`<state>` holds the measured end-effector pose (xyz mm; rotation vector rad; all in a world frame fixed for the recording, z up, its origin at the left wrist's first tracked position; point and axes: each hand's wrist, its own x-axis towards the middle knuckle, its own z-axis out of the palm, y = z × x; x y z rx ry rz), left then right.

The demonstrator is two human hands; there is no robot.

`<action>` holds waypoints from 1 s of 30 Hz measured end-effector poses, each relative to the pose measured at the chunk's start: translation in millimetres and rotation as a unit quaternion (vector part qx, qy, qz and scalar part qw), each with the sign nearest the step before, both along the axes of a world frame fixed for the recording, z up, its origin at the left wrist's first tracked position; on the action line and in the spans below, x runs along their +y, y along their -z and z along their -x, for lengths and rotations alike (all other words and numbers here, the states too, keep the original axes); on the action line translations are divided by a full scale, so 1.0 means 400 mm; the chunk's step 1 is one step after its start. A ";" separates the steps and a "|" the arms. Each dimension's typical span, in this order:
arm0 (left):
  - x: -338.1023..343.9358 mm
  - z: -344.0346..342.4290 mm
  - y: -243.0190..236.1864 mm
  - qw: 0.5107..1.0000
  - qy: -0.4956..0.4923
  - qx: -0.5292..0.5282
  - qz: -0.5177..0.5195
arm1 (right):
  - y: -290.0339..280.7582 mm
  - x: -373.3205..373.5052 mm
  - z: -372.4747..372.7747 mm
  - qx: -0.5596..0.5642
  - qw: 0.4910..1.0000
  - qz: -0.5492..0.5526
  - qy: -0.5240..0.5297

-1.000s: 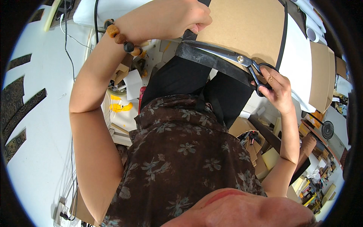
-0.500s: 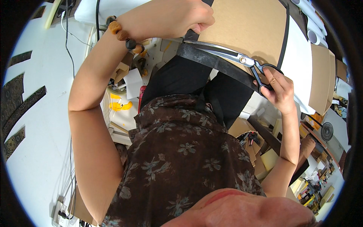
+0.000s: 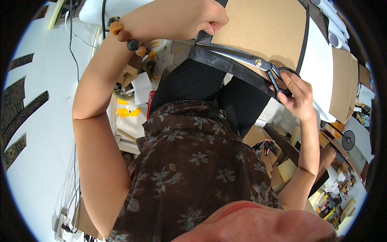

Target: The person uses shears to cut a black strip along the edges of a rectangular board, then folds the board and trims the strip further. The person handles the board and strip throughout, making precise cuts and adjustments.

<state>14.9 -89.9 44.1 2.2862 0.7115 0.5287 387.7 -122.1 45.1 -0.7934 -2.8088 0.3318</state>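
My left hand (image 3: 211, 20) is closed in a pinch on the upper end of a short black strip (image 3: 203, 39) at the left edge of a tan board (image 3: 254, 24). My right hand (image 3: 298, 92) grips black-handled metal scissors (image 3: 259, 63) by their loops. Their long blades point left, along a wide, dark band (image 3: 229, 68) at the board's near edge, with tips close below my left hand. Whether the blades are cutting anything is unclear. Black-clad legs (image 3: 185, 84) show beneath the band.
A white sheet (image 3: 318, 88) and tan cardboard (image 3: 340, 80) lie right of the board, with white rolls (image 3: 334, 40) beyond. Dark patterned pieces (image 3: 14, 109) rest on the white surface at left, beside hanging cables (image 3: 74, 60). Boxes and scraps (image 3: 276, 169) crowd the lower right.
Both hands and the scissors have shifted very slightly to the right since a second ago. My left wrist has moved a little over the last half second. The grips look the same.
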 end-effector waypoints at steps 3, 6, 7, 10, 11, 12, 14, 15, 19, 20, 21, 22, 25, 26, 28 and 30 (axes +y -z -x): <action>-0.001 0.002 -0.005 0.999 -0.002 0.038 -0.004 | 0.001 0.000 0.000 0.004 1.000 0.008 0.001; -0.010 0.003 -0.017 0.999 -0.011 0.046 0.010 | -0.001 0.001 0.000 -0.001 1.000 0.006 -0.002; -0.010 0.004 -0.020 0.998 -0.012 0.055 0.012 | 0.001 0.001 -0.003 -0.007 1.000 -0.001 -0.005; -0.007 0.000 -0.025 0.997 -0.009 0.073 0.018 | -0.003 -0.004 -0.004 -0.023 0.999 -0.027 -0.011; -0.007 -0.001 -0.026 0.997 -0.008 0.079 0.021 | -0.007 -0.004 -0.003 -0.028 0.999 -0.036 -0.015; -0.007 0.000 -0.021 0.998 -0.006 0.068 0.009 | -0.011 -0.005 -0.002 -0.036 0.999 -0.035 -0.016; -0.006 0.003 -0.007 0.999 -0.001 0.046 -0.015 | -0.018 -0.007 0.000 -0.052 0.998 -0.034 -0.017; -0.005 0.003 -0.006 0.999 -0.002 0.046 -0.009 | -0.018 -0.008 0.000 -0.051 0.998 -0.039 -0.019; -0.002 -0.001 -0.006 0.998 -0.006 0.061 -0.002 | -0.024 -0.012 0.006 -0.056 0.997 -0.051 -0.024; -0.003 -0.001 -0.007 0.998 -0.008 0.069 -0.004 | -0.028 -0.012 0.008 -0.060 0.997 -0.052 -0.025; -0.003 -0.001 -0.006 0.998 -0.007 0.063 -0.003 | -0.030 -0.013 0.007 -0.065 0.996 -0.057 -0.028; -0.003 -0.001 -0.003 0.998 -0.006 0.057 -0.003 | -0.033 -0.015 0.005 -0.071 0.995 -0.061 -0.032; -0.002 0.001 0.004 0.999 -0.002 0.049 -0.010 | -0.037 -0.019 0.003 -0.081 0.992 -0.082 -0.045; -0.002 0.002 0.005 0.999 0.000 0.049 -0.015 | -0.039 -0.021 0.002 -0.084 0.991 -0.089 -0.050; -0.001 0.001 0.004 0.999 0.000 0.053 -0.010 | -0.043 -0.025 0.000 -0.099 0.989 -0.097 -0.048; 0.000 0.000 0.004 0.998 0.000 0.055 -0.009 | -0.046 -0.025 -0.001 -0.108 0.988 -0.103 -0.048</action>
